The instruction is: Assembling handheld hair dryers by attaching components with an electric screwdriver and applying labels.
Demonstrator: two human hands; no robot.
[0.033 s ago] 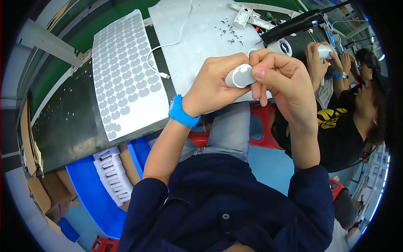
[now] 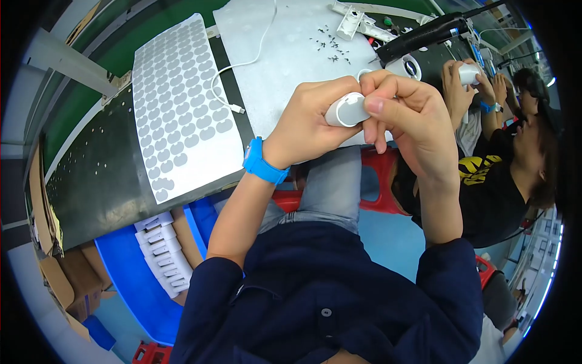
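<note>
My left hand (image 2: 315,118) is closed around a white rounded plastic housing (image 2: 335,115), its end tilted up toward me. A grey sticker (image 2: 354,111) covers much of that end face. At the sticker's right edge, the thumb and bent fingers of my right hand (image 2: 409,115) are pinched together, with the thumb on the grey surface. The fingertips behind the housing are partly hidden. To the left lies a white sheet (image 2: 206,161) bearing rows of grey stickers like this one; some spots along its lower right are bare.
A white cable (image 2: 237,109) crosses the sheet and a pale mat (image 2: 260,79). Small dark screws (image 2: 333,45), white plastic parts (image 2: 350,24) and a black electric screwdriver (image 2: 424,39) lie beyond my hands. A co-worker's hands (image 2: 459,91) are at right; a blue bin (image 2: 130,273) stands lower left.
</note>
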